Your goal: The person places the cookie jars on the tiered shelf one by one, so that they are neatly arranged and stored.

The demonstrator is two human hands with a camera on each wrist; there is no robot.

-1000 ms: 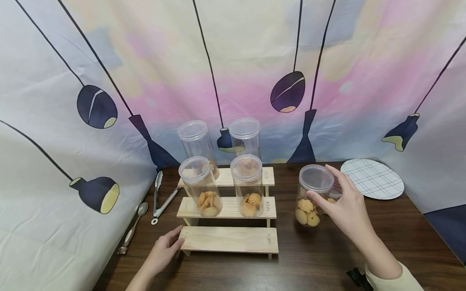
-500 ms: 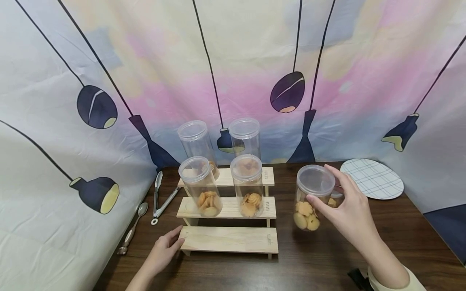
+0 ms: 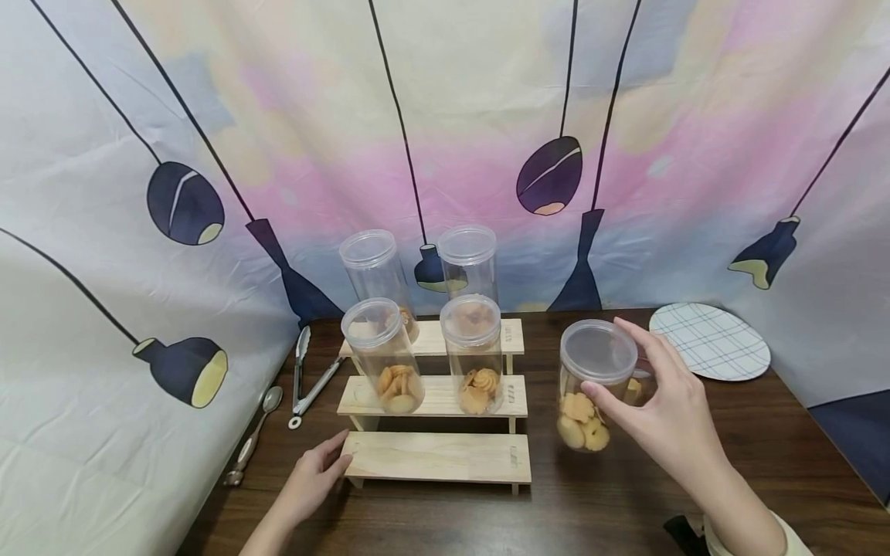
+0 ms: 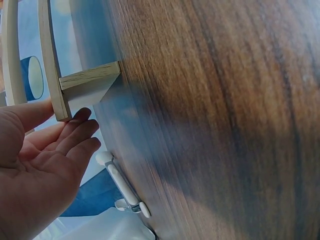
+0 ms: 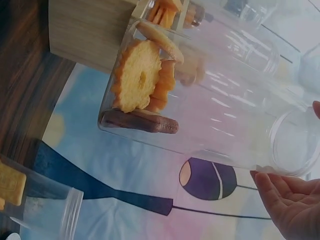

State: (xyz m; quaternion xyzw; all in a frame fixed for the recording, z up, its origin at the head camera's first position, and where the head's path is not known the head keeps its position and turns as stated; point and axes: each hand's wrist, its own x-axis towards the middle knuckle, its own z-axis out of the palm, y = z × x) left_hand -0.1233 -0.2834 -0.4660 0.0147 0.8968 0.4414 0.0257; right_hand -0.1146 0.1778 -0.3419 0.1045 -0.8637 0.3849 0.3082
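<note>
A clear lidded jar [image 3: 596,390] of cookies is in my right hand [image 3: 677,413], thumb and fingers spread round its lid end. In the right wrist view, the jar [image 5: 220,112] appears off the table, cookies [image 5: 137,77] at its bottom. My left hand [image 3: 313,480] pinches the left end of the lowest step of a three-step wooden stand [image 3: 438,457]. Its thumb lies on the board [image 4: 50,70] and the fingers are below it in the left wrist view. Two cookie jars [image 3: 399,378] stand on the middle step and two more [image 3: 371,266] on the top step.
Behind my right hand, partly hidden, is another cookie jar [image 3: 634,390]. A checked round plate [image 3: 712,344] lies at the back right. Left of the stand are metal tongs [image 3: 316,386] and a spoon [image 3: 257,432]. A printed curtain [image 3: 473,116] hangs behind the table.
My right hand has brought the jar slightly nearer and to the left, and it looks lifted off the table. The left hand stays at the stand's lowest step.
</note>
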